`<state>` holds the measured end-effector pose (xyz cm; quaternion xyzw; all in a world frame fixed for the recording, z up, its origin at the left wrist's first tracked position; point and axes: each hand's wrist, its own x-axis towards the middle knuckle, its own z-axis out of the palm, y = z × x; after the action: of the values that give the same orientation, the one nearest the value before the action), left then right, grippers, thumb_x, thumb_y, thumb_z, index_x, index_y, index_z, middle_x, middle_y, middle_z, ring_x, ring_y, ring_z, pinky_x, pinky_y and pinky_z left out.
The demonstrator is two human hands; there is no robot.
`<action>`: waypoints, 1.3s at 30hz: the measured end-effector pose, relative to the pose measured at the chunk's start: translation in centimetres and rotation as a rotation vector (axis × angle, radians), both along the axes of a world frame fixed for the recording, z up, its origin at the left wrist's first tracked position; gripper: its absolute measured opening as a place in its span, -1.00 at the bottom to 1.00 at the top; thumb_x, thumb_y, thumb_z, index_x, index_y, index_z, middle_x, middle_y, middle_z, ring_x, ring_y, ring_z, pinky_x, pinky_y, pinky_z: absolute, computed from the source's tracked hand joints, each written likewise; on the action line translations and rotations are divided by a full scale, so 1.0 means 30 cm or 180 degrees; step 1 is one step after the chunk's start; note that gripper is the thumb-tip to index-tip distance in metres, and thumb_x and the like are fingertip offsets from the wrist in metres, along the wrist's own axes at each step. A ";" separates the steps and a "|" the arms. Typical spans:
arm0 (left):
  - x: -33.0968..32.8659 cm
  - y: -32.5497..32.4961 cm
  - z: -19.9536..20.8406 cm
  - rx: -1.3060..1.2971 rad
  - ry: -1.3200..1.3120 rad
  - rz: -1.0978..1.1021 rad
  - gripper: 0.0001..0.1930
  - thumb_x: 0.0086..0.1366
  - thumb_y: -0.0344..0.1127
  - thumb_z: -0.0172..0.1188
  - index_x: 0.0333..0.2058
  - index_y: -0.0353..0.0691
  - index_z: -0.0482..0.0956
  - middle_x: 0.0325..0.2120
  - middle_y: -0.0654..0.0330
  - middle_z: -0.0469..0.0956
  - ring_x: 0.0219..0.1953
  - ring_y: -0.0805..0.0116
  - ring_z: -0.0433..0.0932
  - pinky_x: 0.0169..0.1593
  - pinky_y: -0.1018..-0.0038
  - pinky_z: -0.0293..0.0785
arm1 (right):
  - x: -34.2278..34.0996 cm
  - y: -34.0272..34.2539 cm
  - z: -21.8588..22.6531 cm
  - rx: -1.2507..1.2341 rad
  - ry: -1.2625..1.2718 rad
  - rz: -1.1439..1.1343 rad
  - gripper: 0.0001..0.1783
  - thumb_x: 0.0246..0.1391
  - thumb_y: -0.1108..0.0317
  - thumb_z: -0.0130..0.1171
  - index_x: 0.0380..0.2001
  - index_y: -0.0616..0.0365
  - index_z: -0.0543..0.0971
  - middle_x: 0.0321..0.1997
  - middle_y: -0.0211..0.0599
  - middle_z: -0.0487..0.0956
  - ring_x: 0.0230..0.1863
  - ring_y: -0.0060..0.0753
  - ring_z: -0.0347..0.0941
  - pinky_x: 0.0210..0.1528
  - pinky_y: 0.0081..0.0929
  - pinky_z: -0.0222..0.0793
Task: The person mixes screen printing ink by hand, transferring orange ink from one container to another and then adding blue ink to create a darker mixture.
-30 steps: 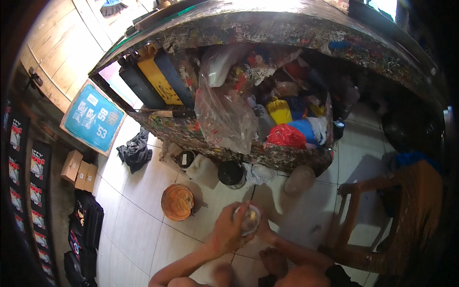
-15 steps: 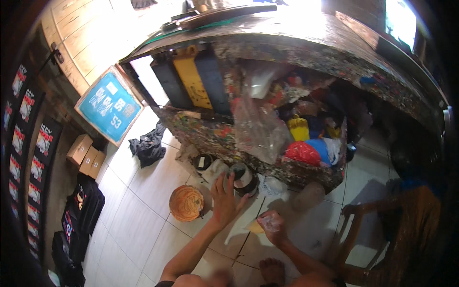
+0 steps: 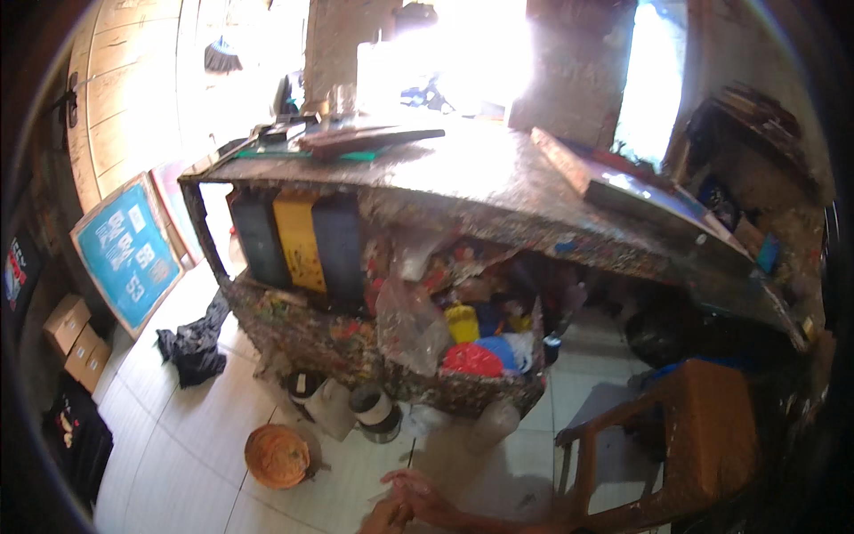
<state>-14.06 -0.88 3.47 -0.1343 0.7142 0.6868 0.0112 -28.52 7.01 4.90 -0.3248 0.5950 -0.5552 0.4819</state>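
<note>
Standing on white floor tiles: black can with pale band, dark round end up, long axis close to vertical, top leaning slightly left in the wide view. Just left of it, touching or nearly so, white jug; right behind, paint-crusted workbench. Seen beyond the hands and slightly left, well apart from both, with tile showing between. Farther left, nearer the lower edge: orange-crusted bucket, mouth up, also out of contact with the hands.

At bottom centre, close together and apparently touching: left hand and right hand. Right, partly open, with fingers reaching leftward across left. Left, half cut off by the lower edge; cannot tell how far closed. Cannot tell whether anything small sits between the palms.
</note>
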 end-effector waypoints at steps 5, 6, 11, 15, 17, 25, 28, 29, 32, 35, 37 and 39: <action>0.118 0.097 -0.083 -0.0360 0.0667 0.1144 -0.62 0.43 -0.16 0.10 0.12 -0.22 0.45 -0.05 -0.08 0.54 0.00 -0.04 0.46 0.09 0.16 0.38 | 0.090 0.013 -0.008 -0.0503 -0.0467 0.0150 -0.70 0.30 0.10 0.10 -0.15 0.12 0.48 -0.32 -0.27 0.53 -0.34 -0.34 0.47 -0.24 -0.36 0.42; 0.135 0.096 -0.066 -0.1454 0.0388 0.0864 -0.69 0.41 -0.20 0.12 0.02 -0.24 0.51 -0.15 -0.08 0.57 -0.13 -0.05 0.49 -0.01 0.11 0.41 | 0.115 0.035 -0.005 -0.0538 -0.0540 0.0195 -0.67 0.30 0.05 0.11 -0.18 0.12 0.46 -0.36 -0.25 0.54 -0.36 -0.27 0.48 -0.24 -0.30 0.44; 0.091 0.045 0.053 -0.1024 0.0379 0.1001 -0.70 0.40 -0.21 0.13 0.01 -0.23 0.52 -0.14 -0.07 0.55 -0.11 -0.06 0.47 0.00 0.10 0.38 | 0.086 0.033 -0.164 -0.1512 0.2740 0.0315 -0.57 0.31 -0.05 0.07 -0.21 0.16 0.44 -0.29 -0.14 0.56 -0.32 -0.30 0.51 -0.31 -0.24 0.44; 0.087 0.012 0.098 -0.0940 0.0403 0.1159 -0.70 0.38 -0.21 0.14 0.00 -0.22 0.53 -0.13 -0.07 0.54 -0.09 -0.06 0.45 0.01 0.09 0.36 | 0.089 -0.014 0.354 -0.1030 0.0726 0.1168 -0.57 0.26 0.05 0.08 -0.04 0.20 0.45 -0.11 -0.04 0.52 -0.04 -0.06 0.45 0.11 -0.06 0.32; 0.070 0.006 0.125 -0.0933 0.0427 0.1200 -0.71 0.38 -0.21 0.14 -0.01 -0.21 0.53 -0.13 -0.07 0.53 -0.08 -0.06 0.44 0.01 0.09 0.35 | 0.085 -0.014 0.445 -0.2227 0.2813 0.0672 -0.54 0.27 0.09 0.05 0.06 0.22 0.44 0.00 0.01 0.49 0.08 0.01 0.41 0.25 0.00 0.22; 0.111 -0.020 0.193 -0.1034 0.0519 0.1325 -0.72 0.35 -0.22 0.15 -0.03 -0.19 0.55 -0.11 -0.06 0.51 -0.05 -0.07 0.40 0.03 0.08 0.31 | 0.095 -0.070 0.267 -0.0940 0.1565 0.2341 -0.55 0.29 0.08 0.04 0.07 0.19 0.46 -0.02 -0.03 0.51 0.05 -0.06 0.43 0.24 -0.07 0.24; 0.154 -0.028 0.214 -0.1087 0.0497 0.1377 -0.73 0.34 -0.23 0.16 -0.04 -0.19 0.56 -0.10 -0.06 0.50 -0.04 -0.07 0.39 0.03 0.07 0.30 | 0.083 -0.067 0.298 -0.0644 0.1295 0.2628 -0.55 0.30 0.07 0.04 0.07 0.18 0.47 -0.02 -0.05 0.52 0.04 -0.09 0.43 0.23 -0.09 0.25; 0.159 -0.032 0.220 -0.1104 0.0509 0.1400 -0.73 0.34 -0.23 0.16 -0.05 -0.18 0.56 -0.10 -0.06 0.50 -0.04 -0.07 0.38 0.03 0.07 0.30 | 0.072 -0.071 0.311 -0.0553 0.1262 0.2708 -0.55 0.30 0.07 0.03 0.07 0.17 0.47 -0.03 -0.05 0.52 0.04 -0.09 0.44 0.23 -0.10 0.26; 0.192 -0.045 0.242 -0.1155 0.0552 0.1452 -0.73 0.32 -0.23 0.17 -0.06 -0.18 0.57 -0.09 -0.05 0.49 -0.03 -0.07 0.37 0.04 0.06 0.28 | 0.065 -0.076 0.329 -0.0346 0.1138 0.2917 -0.55 0.31 0.06 0.03 0.07 0.16 0.47 -0.03 -0.07 0.52 0.03 -0.12 0.44 0.22 -0.13 0.26; 0.273 -0.049 0.255 -0.1309 0.0426 0.1595 -0.74 0.31 -0.23 0.17 -0.06 -0.17 0.57 -0.08 -0.05 0.48 -0.02 -0.07 0.36 0.05 0.06 0.27 | 0.072 -0.098 0.311 -0.0260 0.0972 0.3129 -0.55 0.32 0.05 0.03 0.08 0.15 0.48 -0.04 -0.09 0.53 0.01 -0.15 0.45 0.21 -0.15 0.27; 0.319 -0.055 0.272 -0.1454 0.0395 0.1625 -0.74 0.31 -0.23 0.18 -0.07 -0.17 0.58 -0.08 -0.05 0.47 -0.01 -0.08 0.35 0.05 0.05 0.26 | 0.067 -0.090 0.320 -0.0204 0.0923 0.3171 -0.55 0.32 0.05 0.02 0.08 0.14 0.49 -0.05 -0.10 0.54 0.01 -0.16 0.45 0.21 -0.17 0.28; 0.364 -0.066 0.296 -0.1669 0.0373 0.1606 -0.74 0.30 -0.24 0.18 -0.08 -0.16 0.58 -0.07 -0.05 0.47 0.00 -0.08 0.34 0.06 0.05 0.25 | 0.068 -0.088 0.320 -0.0158 0.0877 0.3180 -0.55 0.33 0.04 0.02 0.08 0.14 0.49 -0.05 -0.11 0.54 0.00 -0.18 0.46 0.20 -0.18 0.29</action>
<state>-3.15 -2.86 12.36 -0.2649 0.8098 0.4682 -0.2343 -26.48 4.37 14.49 -0.6507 0.4119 -0.2235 0.5975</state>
